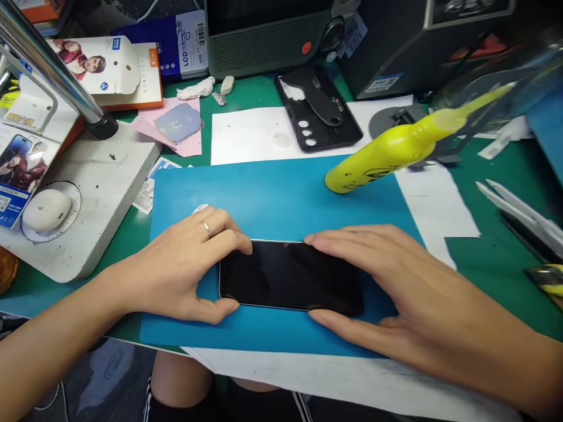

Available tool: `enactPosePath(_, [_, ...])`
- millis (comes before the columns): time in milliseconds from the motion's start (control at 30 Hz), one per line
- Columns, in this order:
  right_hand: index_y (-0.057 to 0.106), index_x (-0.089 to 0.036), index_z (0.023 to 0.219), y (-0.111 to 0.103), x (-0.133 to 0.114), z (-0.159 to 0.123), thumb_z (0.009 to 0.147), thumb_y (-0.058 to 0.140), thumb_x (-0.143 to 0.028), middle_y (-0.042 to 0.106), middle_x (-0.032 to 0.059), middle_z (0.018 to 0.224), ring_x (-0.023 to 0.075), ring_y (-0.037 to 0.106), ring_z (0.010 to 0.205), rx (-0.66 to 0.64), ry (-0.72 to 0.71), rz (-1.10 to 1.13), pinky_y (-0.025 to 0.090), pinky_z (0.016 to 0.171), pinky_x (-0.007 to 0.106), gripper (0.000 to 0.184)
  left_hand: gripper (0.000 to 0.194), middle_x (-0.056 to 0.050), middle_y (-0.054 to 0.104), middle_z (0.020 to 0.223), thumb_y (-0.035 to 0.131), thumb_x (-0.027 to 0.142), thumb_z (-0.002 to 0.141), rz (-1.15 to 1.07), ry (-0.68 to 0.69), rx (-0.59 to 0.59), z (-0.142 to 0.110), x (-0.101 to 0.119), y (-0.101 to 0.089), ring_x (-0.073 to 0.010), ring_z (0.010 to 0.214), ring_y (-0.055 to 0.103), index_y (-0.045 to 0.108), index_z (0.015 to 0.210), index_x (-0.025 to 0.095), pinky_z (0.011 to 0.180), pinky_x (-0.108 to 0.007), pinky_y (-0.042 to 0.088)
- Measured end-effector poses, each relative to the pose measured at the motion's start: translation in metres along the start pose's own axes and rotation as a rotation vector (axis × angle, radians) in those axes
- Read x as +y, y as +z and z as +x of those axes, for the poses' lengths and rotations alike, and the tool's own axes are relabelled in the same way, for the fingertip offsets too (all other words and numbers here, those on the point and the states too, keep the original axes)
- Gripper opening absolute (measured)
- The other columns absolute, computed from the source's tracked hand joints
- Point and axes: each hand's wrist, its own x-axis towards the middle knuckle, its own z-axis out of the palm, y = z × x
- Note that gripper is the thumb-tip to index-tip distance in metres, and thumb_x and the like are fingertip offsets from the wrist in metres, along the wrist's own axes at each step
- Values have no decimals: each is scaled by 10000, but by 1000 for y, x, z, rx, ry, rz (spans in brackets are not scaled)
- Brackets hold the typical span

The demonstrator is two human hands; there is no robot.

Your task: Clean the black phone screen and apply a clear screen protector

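Head view: black phone (285, 275) lies on blue mat (264, 193); left hand (180, 266) and right hand (396, 281) each clamp its long edges, thumb opposite fingers; yellow bottle (382, 158) stands behind.

1. Overall light: cool, moderately bright and fairly even, apparently from above; strongest on the blue mat (272, 193) and white paper (246, 132).
2. Dim zones: the dark box (396, 47) at the back; the floor (101, 363) below the table.
3. Shadow: soft-edged, on the mat beneath the right hand (387, 281).
4. Glare: bright streaks along the chrome pole (53, 64); pale sheen on the yellow bottle (387, 152); faint, murky reflections in the black glass of the phone (290, 278).
5. Blur: upper right corner smeared; tweezers (519, 211) soft.
6. Distortion: wide-angle stretching towards the side edges.
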Motion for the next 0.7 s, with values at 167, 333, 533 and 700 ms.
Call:
enactPosePath(167, [522,-97,1391,-1,0,2,1009,611,-397,711,196,1237,328,658,1164,17,-20,-7,565,988,447,494,487,-77,602,1194,790,321,850,19,-13,-4,0,-2,-1,-257,1087,588,518,1239,215,909,-403,503])
enactPosePath(333, [521,-123,1406,1,1,0,1019,595,-427,709,183,1232,323,661,1157,14,-1,-2,570,971,443,498,500,-72,609,1202,797,337,864,-17,-18,-18,0,-2,-2,-248,1090,592,508,1254,217,939,-402,502])
enactPosePath(533, [523,-151,1416,1,2,0,1019,597,-424,709,167,1223,321,659,1152,18,-11,-5,571,959,442,487,472,-77,605,1227,772,349,905,-39,-27,-41,0,-1,-4,-241,1117,589,519,1280,215,974,-396,493])
enactPosePath(700, [535,-128,1383,-1,1,2,1031,580,-396,715,169,1206,306,649,1138,13,-27,-21,570,946,423,445,473,-80,597,1225,773,340,907,-53,-24,-42,0,-1,-4,-238,1116,583,516,1284,213,954,-386,503])
